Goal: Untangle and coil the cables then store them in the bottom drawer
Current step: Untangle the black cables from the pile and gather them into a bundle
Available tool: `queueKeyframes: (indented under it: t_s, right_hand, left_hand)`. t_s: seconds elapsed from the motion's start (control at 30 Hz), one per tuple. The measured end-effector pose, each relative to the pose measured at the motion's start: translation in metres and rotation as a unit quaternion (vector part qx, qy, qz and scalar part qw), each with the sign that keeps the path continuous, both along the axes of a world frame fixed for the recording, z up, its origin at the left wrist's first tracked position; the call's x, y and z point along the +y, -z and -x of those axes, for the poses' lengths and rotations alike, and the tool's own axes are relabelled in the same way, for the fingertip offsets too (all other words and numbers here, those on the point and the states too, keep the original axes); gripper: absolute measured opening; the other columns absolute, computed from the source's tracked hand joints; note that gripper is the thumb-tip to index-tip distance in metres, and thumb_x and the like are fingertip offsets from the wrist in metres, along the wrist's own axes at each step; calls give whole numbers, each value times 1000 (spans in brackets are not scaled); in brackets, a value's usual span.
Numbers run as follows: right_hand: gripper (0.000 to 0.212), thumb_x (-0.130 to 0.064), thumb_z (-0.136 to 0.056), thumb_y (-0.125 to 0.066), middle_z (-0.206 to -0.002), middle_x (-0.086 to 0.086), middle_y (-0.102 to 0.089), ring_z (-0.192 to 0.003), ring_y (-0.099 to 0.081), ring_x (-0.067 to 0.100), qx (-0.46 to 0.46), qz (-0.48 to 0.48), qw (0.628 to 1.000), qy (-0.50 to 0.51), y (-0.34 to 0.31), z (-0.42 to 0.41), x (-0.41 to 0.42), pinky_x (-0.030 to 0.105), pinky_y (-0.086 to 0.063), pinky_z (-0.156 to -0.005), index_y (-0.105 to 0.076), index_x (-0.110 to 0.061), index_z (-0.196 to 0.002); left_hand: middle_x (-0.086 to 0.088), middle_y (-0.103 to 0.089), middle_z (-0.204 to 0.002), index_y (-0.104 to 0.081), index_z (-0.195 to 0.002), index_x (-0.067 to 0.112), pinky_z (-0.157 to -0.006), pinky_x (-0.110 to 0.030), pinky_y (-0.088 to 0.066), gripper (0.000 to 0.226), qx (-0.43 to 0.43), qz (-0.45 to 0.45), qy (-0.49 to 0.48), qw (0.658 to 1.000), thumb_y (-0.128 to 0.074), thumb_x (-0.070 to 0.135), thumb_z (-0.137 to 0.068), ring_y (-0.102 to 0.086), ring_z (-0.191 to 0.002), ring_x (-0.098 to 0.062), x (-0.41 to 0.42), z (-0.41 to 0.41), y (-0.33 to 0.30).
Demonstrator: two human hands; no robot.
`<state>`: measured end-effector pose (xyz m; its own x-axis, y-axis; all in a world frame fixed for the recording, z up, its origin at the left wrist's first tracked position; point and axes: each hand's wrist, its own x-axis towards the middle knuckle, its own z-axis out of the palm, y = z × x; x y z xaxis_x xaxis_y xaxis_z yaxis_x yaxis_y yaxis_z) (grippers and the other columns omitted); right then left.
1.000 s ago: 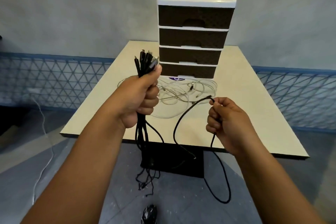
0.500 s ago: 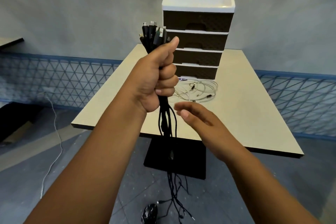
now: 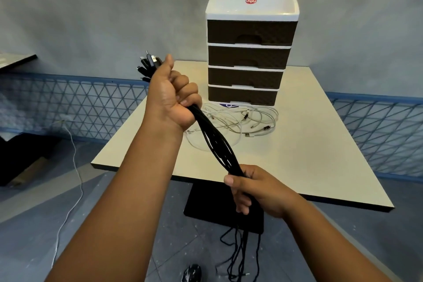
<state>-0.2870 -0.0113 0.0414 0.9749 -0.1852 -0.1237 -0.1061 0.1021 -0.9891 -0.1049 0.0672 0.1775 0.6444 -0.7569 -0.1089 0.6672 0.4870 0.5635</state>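
Note:
A bundle of several black cables (image 3: 217, 144) runs from my left hand (image 3: 171, 96) down to my right hand (image 3: 254, 188). My left hand grips the bundle just below its plugs (image 3: 148, 64), which stick up past my thumb. Lower down, my right hand is closed round the same bundle, and the loose ends (image 3: 242, 252) hang toward the floor. A tangle of white cables (image 3: 242, 121) lies on the cream table (image 3: 309, 155) in front of the brown-and-white drawer unit (image 3: 249, 50). All its drawers look closed, including the bottom drawer (image 3: 242, 96).
The table's near edge runs just behind my right hand, with its black base (image 3: 206, 208) below. A white cable (image 3: 73, 160) trails over the grey floor at left. A dark table corner (image 3: 16, 59) shows at far left. A blue mesh fence lines the wall.
My right hand let go of a single black cable, moved in open, and now grips the whole bundle below my left hand. The left hand lifted the bundle, then shifted it left.

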Motion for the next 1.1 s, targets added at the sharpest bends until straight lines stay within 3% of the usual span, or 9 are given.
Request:
queueKeyframes:
  t_s: [0.17, 0.27, 0.33, 0.4, 0.5, 0.6, 0.67, 0.77, 1.1]
  right_hand:
    - [29, -36, -86, -72, -60, -4, -60, -62, -59, 13, 120, 157, 979, -49, 42, 1, -11, 33, -47, -69, -56, -17, -72]
    - [23, -43, -83, -74, -86, -18, -65, -81, -61, -4, 184, 272, 941, -81, 47, -2, -23, 32, -53, -84, -65, -24, -92]
    - [61, -55, -73, -77, -124, -22, -59, -112, -56, -2, 200, 338, 915, -91, 27, -9, -33, 33, -48, -102, -55, -36, -126]
    - [96, -63, -64, -80, -143, -23, -45, -129, -45, -3, 141, 328, 932, -57, -5, -23, -39, 31, -41, -110, -35, -38, -145]
    - [70, -40, -72, -84, -123, -15, -63, -115, -59, 2, -20, 204, 977, 55, -45, -56, -32, 27, -48, -100, -52, -27, -133]
    - [13, -14, -79, -76, -72, 1, -68, -69, -67, 19, -120, 42, 984, 122, -43, -89, -15, 42, -52, -78, -65, -17, -84]
    - [21, -18, -84, -73, -53, 3, -56, -48, -55, 20, -108, 20, 981, 160, -32, -102, -8, 35, -46, -64, -58, -22, -70]
    - [24, -22, -90, -70, -55, 7, -47, -45, -45, 16, -68, 27, 986, 151, -21, -112, -12, 24, -42, -49, -51, -14, -78]
    - [35, -39, -87, -70, -51, 6, -51, -46, -48, 20, 70, 2, 997, 19, 39, -124, -20, 31, -38, -58, -47, -23, -66]
  left_hand:
    - [8, -24, -39, -31, -47, 23, -32, -17, -16, 58, -54, 40, -14, 998, -53, 44, -96, -19, -32, -4, -4, -17, -5]
    - [9, -24, -38, -31, -47, 23, -31, -16, -16, 58, -83, 40, 9, 996, -51, 47, -96, -19, -32, -4, -9, -22, -6]
    - [9, -23, -39, -29, -51, 24, -32, -16, -14, 56, -101, 26, 29, 994, -51, 49, -95, -18, -32, -3, -16, -21, -4]
    - [9, -22, -39, -27, -53, 24, -33, -16, -13, 55, -120, 11, 54, 991, -50, 50, -95, -17, -33, -4, -26, -17, -1]
    - [10, -22, -39, -24, -54, 24, -33, -16, -14, 55, -143, 9, 105, 984, -48, 49, -97, -17, -33, -4, -40, -10, 2]
    - [10, -20, -40, -16, -59, 27, -33, -16, -14, 54, -154, 12, 127, 980, -48, 47, -97, -16, -33, -4, -51, -17, 0]
    - [10, -21, -39, -17, -58, 26, -33, -15, -14, 54, -155, 10, 123, 980, -48, 46, -97, -17, -32, -4, -55, -31, 0]
    - [9, -24, -37, -27, -50, 23, -30, -15, -17, 56, -113, 14, 115, 987, -49, 45, -97, -20, -30, -3, -59, -59, 4]
    - [7, -20, -40, -25, -52, 24, -29, -16, -15, 54, -35, 30, -10, 999, -51, 37, -97, -16, -32, -6, -58, -172, 1]
